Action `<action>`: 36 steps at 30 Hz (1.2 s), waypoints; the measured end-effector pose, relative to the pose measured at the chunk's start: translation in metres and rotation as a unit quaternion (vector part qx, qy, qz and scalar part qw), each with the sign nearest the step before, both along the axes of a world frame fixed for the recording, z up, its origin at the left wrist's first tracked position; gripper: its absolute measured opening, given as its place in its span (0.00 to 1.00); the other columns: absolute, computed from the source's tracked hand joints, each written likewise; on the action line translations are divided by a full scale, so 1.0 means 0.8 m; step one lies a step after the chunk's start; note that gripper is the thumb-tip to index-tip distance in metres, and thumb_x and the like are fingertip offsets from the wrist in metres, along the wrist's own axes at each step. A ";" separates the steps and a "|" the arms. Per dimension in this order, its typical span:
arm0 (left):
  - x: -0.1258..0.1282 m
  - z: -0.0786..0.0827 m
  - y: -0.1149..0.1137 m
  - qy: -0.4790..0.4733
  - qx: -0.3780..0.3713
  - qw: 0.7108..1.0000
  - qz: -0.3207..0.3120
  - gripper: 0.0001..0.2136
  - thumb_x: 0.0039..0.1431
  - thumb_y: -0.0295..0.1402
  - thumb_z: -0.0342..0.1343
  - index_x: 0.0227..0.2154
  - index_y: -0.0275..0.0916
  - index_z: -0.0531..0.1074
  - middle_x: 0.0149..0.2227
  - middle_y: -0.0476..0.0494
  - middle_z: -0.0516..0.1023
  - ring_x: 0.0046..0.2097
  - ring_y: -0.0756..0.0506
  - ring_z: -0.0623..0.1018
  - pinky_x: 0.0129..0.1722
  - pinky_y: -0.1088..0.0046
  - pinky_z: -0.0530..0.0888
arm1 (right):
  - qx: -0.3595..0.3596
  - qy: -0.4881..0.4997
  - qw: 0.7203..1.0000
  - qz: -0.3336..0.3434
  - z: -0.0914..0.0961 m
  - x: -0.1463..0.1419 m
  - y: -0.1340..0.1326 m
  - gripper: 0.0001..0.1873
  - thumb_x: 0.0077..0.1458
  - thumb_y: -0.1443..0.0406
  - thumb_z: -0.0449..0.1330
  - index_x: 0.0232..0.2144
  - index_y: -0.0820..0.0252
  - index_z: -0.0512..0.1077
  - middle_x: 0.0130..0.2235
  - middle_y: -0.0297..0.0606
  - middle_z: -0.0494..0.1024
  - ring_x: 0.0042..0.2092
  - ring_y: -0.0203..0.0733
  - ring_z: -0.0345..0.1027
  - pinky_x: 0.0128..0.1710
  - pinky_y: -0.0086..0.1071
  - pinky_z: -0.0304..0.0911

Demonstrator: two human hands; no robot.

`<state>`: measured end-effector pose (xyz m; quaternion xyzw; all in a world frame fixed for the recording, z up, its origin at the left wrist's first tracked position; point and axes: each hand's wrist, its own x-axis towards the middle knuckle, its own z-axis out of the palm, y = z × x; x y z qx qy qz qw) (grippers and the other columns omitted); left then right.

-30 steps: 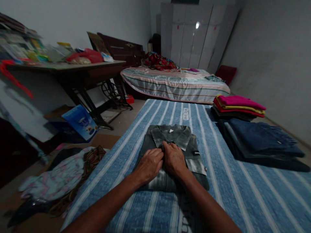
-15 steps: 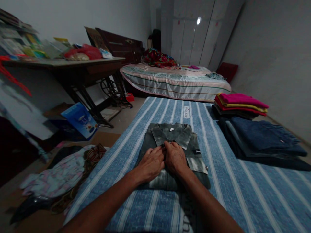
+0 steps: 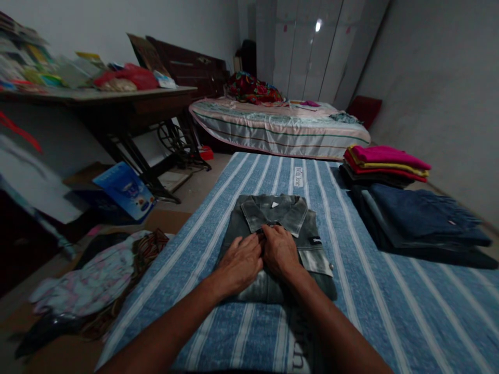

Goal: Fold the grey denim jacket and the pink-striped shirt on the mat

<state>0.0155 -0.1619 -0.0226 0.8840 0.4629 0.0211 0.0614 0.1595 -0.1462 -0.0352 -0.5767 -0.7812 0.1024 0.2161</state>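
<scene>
Head view, my only feed; clock centred on the jacket, 12 pointing away from me. A grey-green denim-look jacket (image 3: 268,288) lies folded, face up, at the middle of the blue-and-white striped cover (image 3: 206,244), its collar (image 3: 294,219) toward 12. A pocket flap (image 3: 316,262) shows at about 4.

My left hand (image 3: 240,265) rests on the front from 8, my right hand (image 3: 280,252) from 5. Both touch the jacket; fingertips meet just under the collar opening. Grip, either side: fingers bent and bunched together, but I cannot tell whether they pinch fabric or only press on it; the tips are hidden.

Around it: folded dark-blue jeans (image 3: 429,213) at 3, near the cover's edge. A folded stack of pink, yellow and red clothes (image 3: 390,161) at 2. A sheeted bed (image 3: 280,130) at 12, a treadle table (image 3: 148,106) between 10 and 11.

Handling, my judgement: medium-weight cloth, soft but thick, stiffest at the collar, not slippery, nothing fragile. For carrying, I'd take it flat from 3 and 9, fingers under the lowest layer; the collar alone would let the folds drop open.
</scene>
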 end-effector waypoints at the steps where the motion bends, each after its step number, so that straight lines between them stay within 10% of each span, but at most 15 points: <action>1: -0.001 0.000 0.000 0.001 -0.001 1.000 -0.005 0.21 0.62 0.31 0.43 0.58 0.40 0.60 0.61 0.39 0.62 0.63 0.42 0.57 0.60 0.56 0.54 | -0.002 -0.002 1.000 0.000 0.000 0.000 0.000 0.18 0.58 0.68 0.48 0.49 0.59 0.68 0.47 0.43 0.74 0.49 0.44 0.61 0.47 0.33 0.53; 36: -0.018 -0.003 -0.011 -0.010 -0.017 1.000 0.003 0.23 0.62 0.42 0.46 0.59 0.41 0.59 0.62 0.39 0.61 0.64 0.38 0.57 0.60 0.48 0.53 | -0.006 -0.017 1.000 -0.008 0.000 0.002 -0.002 0.20 0.57 0.71 0.48 0.51 0.59 0.67 0.47 0.43 0.73 0.48 0.44 0.62 0.46 0.33 0.54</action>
